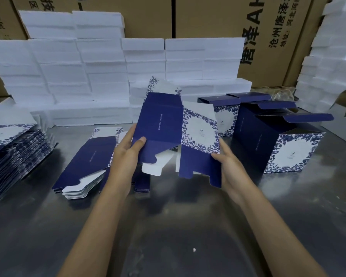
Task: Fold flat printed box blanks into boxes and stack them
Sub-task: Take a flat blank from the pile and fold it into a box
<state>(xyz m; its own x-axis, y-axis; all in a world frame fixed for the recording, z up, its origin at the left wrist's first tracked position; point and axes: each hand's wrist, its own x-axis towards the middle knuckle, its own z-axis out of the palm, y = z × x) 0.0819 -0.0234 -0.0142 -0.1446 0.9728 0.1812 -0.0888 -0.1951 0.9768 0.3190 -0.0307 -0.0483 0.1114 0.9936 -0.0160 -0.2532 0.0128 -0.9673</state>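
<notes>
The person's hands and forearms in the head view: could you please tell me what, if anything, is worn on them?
Nothing is worn that shows. The left hand and the right hand are both bare, with no gloves, rings, watch or wristband visible. Both forearms are bare down to the bottom edge of the picture, with no sleeve in view. The fingernails look short and unpainted.

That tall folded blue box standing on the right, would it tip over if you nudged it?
Probably, and easily. The folded box looks like thin card, open-topped and seemingly empty, so likely very light. It stands taller than wide on a smooth metal table, so a low push might slide it, a high one topple it.
</notes>
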